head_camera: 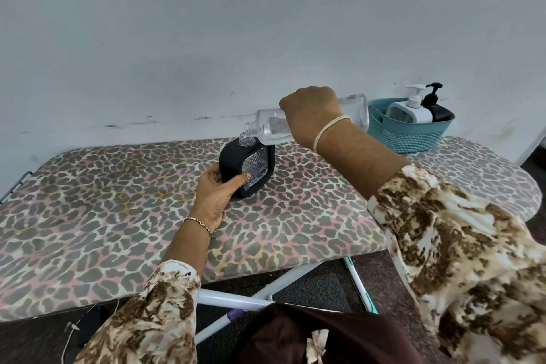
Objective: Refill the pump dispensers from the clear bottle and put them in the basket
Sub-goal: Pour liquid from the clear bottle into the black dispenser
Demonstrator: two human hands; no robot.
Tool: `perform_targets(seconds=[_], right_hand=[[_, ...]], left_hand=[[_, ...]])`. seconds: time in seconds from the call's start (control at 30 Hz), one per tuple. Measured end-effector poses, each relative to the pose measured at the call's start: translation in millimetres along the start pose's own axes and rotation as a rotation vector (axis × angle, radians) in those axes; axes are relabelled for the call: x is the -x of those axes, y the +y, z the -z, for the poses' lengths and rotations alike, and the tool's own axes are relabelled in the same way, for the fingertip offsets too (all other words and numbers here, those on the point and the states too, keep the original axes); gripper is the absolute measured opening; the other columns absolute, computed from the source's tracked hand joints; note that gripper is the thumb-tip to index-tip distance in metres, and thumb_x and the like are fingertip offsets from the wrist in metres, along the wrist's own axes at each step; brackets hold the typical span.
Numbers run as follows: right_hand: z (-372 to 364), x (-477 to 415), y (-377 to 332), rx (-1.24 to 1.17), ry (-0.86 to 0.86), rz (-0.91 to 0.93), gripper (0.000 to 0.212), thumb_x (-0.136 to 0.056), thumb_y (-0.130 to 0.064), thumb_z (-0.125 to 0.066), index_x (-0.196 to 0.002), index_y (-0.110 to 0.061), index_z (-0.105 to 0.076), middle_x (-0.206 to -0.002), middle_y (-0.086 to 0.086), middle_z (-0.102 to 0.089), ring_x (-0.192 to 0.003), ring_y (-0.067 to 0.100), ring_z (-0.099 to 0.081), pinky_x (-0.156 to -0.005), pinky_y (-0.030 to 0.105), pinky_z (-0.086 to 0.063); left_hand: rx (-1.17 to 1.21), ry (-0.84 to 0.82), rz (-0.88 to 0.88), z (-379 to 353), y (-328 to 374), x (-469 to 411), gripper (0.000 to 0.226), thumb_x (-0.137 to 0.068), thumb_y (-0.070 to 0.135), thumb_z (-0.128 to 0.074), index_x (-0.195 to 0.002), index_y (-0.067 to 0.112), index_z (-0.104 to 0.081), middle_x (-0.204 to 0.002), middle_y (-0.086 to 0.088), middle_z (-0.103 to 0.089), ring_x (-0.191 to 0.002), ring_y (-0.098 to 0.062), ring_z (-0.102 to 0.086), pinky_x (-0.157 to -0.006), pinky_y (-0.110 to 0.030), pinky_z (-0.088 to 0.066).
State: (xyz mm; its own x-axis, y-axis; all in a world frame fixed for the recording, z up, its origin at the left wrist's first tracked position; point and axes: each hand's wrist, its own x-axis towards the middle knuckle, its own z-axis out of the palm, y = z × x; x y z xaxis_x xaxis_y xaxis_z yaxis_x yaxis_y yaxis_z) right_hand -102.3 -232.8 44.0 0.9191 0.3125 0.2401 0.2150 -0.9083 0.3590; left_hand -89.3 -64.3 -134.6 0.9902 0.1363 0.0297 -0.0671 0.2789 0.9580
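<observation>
- The right hand (310,111) grips the clear bottle (274,127) around its middle, fingers curled over the top and wrapped round the body; the fingertips are hidden on the far side, so how tightly they close cannot be told.
- The bottle lies tipped nearly level, its open threaded mouth pointing left and slightly down, just above and beside the neck of the black dispenser (246,170). A little clear liquid sits along its lower side.
- The left hand (217,192) holds the black dispenser at its lower left corner: the thumb lies across the front, its tip touching the edge of the clear patterned window, while the other fingers curl round the left side and back.
- The black dispenser stands upright on the leopard-print board (118,201), its pump off and its clear neck open.
- A teal basket (409,134) sits at the far right of the board, near the wall, well apart from the hands.
- Inside the basket stand a white pump dispenser (412,112) and, just to its right, a black pump dispenser (437,108), both upright with pumps fitted.
- A pale band circles the right wrist and a thin chain bracelet the left.
</observation>
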Motion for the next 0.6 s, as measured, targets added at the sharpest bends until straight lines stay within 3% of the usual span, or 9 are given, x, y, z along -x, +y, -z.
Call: perform_targets(seconds=[0.6], right_hand=[[2.5, -3.4, 0.6, 0.022, -0.012, 0.006, 0.029, -0.084, -0.002, -0.049, -0.107, -0.015, -0.059, -0.084, 0.000, -0.050, -0.078, 0.022, -0.046, -0.068, 0.029, -0.038]], left_hand=[[0.015, 0.008, -0.003, -0.3, 0.2, -0.1, 0.038, -0.072, -0.005, -0.077, -0.103, 0.014, -0.065, -0.104, -0.007, -0.072, -0.096, -0.017, -0.070, -0.077, -0.027, -0.058]])
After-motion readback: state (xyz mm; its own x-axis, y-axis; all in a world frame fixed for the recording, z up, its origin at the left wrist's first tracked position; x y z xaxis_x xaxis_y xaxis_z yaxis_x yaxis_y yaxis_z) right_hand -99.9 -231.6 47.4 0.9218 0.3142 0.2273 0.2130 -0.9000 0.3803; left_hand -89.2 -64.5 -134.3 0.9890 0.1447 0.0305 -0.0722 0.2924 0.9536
